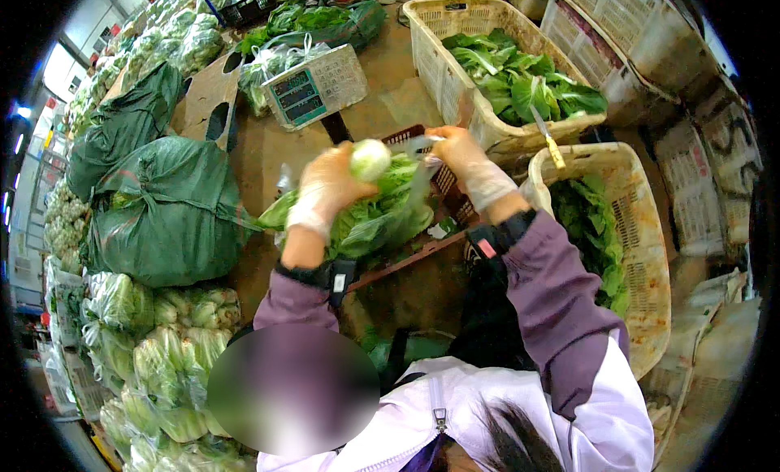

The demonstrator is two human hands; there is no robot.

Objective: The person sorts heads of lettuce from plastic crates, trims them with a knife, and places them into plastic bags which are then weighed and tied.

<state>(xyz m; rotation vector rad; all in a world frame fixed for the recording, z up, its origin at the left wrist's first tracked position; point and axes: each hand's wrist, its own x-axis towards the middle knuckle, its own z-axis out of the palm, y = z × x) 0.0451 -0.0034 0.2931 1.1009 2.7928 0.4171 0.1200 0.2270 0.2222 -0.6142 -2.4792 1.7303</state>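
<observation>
My gloved left hand is closed around a leafy green vegetable, its round pale base sticking up past the fingers. In my gloved right hand is the pinched edge of a clear plastic bag. The bag spreads around more green leaves below my hands. Under it is a reddish-brown plastic crate, mostly covered by the leaves and my hands. Motion blurs both hands slightly.
A digital scale stands ahead. At right, a knife with a yellow handle rests between a white crate of greens and another crate. Green sacks and bagged vegetables lie left. Stained crates are stacked far right.
</observation>
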